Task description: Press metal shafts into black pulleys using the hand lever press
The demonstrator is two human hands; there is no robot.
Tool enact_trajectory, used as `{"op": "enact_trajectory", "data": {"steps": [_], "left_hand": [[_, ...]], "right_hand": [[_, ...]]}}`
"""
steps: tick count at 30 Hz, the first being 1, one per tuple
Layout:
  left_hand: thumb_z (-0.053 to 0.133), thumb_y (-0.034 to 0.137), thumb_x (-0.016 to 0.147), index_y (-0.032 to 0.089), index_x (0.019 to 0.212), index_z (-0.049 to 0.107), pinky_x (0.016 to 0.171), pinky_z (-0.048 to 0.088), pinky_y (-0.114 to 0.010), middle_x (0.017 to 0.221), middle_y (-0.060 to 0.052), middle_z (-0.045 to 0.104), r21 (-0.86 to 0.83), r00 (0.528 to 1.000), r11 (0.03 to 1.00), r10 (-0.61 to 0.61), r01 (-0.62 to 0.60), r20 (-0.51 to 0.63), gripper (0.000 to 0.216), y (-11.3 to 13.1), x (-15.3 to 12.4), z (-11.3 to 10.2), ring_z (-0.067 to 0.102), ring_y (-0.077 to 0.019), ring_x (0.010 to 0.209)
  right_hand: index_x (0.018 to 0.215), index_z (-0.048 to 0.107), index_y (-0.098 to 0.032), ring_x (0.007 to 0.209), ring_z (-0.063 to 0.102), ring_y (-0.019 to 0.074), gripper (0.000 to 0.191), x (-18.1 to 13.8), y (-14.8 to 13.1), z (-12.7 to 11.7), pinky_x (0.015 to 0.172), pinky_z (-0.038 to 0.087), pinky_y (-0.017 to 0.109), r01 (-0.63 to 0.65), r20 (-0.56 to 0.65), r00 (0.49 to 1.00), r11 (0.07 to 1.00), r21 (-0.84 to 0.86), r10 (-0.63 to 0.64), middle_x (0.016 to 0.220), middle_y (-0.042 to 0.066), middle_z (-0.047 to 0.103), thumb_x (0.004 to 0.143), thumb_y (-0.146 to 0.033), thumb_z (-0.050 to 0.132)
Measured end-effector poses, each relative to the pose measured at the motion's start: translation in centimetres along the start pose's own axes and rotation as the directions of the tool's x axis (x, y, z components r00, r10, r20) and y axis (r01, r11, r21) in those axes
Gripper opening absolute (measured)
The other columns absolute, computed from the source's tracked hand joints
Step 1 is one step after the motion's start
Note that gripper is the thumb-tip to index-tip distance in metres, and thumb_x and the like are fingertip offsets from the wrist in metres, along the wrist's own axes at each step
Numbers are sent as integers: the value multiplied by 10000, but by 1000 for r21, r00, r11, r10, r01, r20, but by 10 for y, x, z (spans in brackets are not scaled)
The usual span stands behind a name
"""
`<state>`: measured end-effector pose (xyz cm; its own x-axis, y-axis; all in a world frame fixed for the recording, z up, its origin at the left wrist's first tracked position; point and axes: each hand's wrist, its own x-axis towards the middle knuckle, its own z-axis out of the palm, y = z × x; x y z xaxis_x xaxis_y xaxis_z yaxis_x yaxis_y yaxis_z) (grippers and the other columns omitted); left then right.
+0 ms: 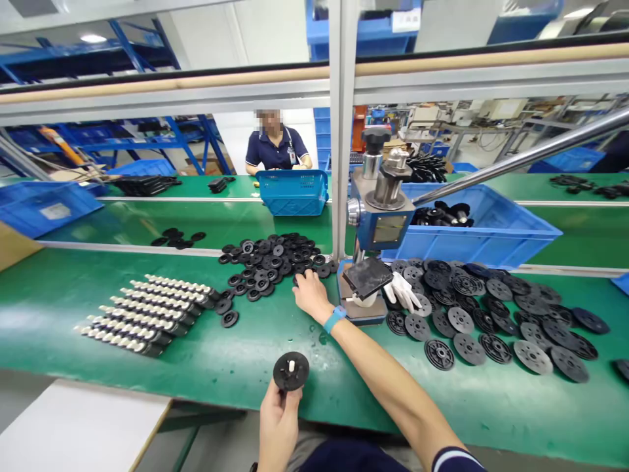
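Left hand (278, 419): wrist cut off by bottom edge. Right hand (310, 293): fingertips buried in the pile of small black rings (268, 262), so can't tell if anything's pinched. Press (378, 223): lever runs out the right edge, and the base hides part of the white glove (403, 292). Blue bin (491, 226): contents mostly behind its wall. Co-worker (276, 147) is hidden below the chest by the blue basket (292, 192). Far shelves too small to read.
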<state>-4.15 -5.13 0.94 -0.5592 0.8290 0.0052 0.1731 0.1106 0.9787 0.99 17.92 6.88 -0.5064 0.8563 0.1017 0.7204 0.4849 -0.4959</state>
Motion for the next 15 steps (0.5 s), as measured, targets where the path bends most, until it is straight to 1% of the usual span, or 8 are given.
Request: {"op": "enact_trajectory", "data": {"steps": [2,4,5,8,10,12,14,15], "left_hand": [[676,732,806,140,973,741,830,592,-419,774,-101,732,12,1000,1000,-8,8,-1,618,-1,0,-1,730,-311,842],[671,727,814,134,996,746,848,591,-430,810,-115,743,24,1000,1000,-11,11,-5,624,0,1,0,733,-321,879],[671,725,816,133,1001,748,851,591,-432,822,-119,748,22,1000,1000,-6,6,-3,625,1,2,1,734,-324,891],[677,722,815,134,993,757,841,600,-426,794,-112,746,-30,999,999,29,-28,19,620,8,4,7,738,-320,882],[683,704,824,139,980,763,836,607,-422,740,-95,731,-72,997,996,58,-55,44,592,15,5,12,741,-316,864],[689,669,843,141,985,769,854,608,-427,729,-91,731,-97,994,992,85,-78,71,552,20,5,17,746,-318,873],[694,620,866,142,1024,773,898,601,-435,822,-113,769,-109,990,990,101,-90,98,509,24,4,21,749,-324,932],[694,594,879,143,1059,772,920,596,-436,902,-128,788,-114,988,989,103,-90,114,491,25,4,24,747,-326,970]], "right_hand": [[1232,647,-140,1240,590,293,267,5,1,8,1008,537,481,-12,2,1000,999,-45,12,1344,139,601,1000,-274,645],[1222,651,-161,1217,613,270,269,3,3,12,1014,537,496,-5,10,1000,998,-69,6,1327,93,622,995,-304,669],[1209,655,-157,1205,620,267,257,0,4,13,1012,538,494,2,14,1000,998,-70,-1,1300,90,637,993,-297,671],[1129,667,-102,1177,616,293,195,-16,4,7,1004,532,475,32,15,999,999,-38,-31,1173,147,685,971,-216,664],[1162,650,-81,1181,598,314,238,-34,2,-5,1020,516,466,54,-19,998,999,8,-54,1160,187,690,957,-202,652],[1287,590,-92,1211,585,304,355,-58,1,-23,1052,500,446,71,-75,995,996,58,-66,1247,186,670,968,-243,629],[1379,519,-132,1219,596,270,434,-89,1,-45,1058,506,412,86,-147,987,988,131,-66,1323,158,644,979,-277,605],[1389,505,-158,1194,617,252,443,-105,2,-56,1038,524,394,106,-186,980,977,184,-71,1320,139,646,974,-279,603]]}}
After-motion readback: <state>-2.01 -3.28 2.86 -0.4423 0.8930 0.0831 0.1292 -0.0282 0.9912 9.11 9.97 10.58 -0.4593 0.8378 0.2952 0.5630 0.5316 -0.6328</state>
